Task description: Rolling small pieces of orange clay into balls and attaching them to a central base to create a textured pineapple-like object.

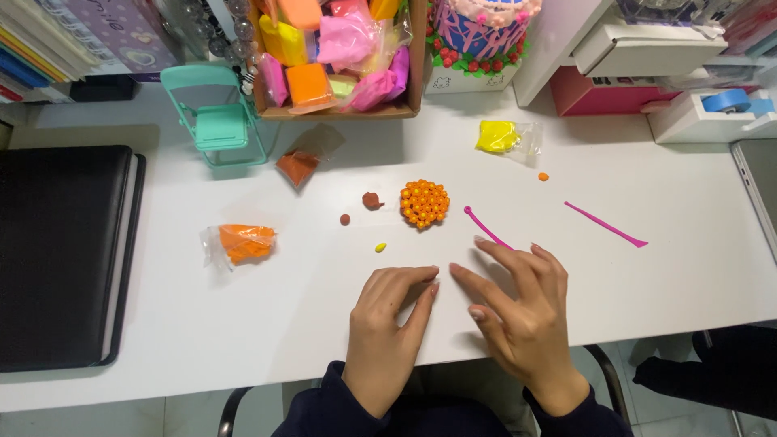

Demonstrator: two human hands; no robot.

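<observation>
Nothing gripped: left hand (384,336) and right hand (518,311) lay loose on white table (243,316), fingertips nearly touching, below orange bead cluster (424,203) and pink tool (487,229).

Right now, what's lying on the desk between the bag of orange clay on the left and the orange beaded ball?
In the head view, between the orange clay bag and the beaded ball lie a small brown clay dot and a larger brown lump; otherwise bare white desk.

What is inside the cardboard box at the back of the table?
The cardboard box holds wrapped clay blocks in orange, yellow and pink, piled loosely. Whatever lies beneath the top layer is covered, and the box's upper part is cut off by the frame.
</observation>
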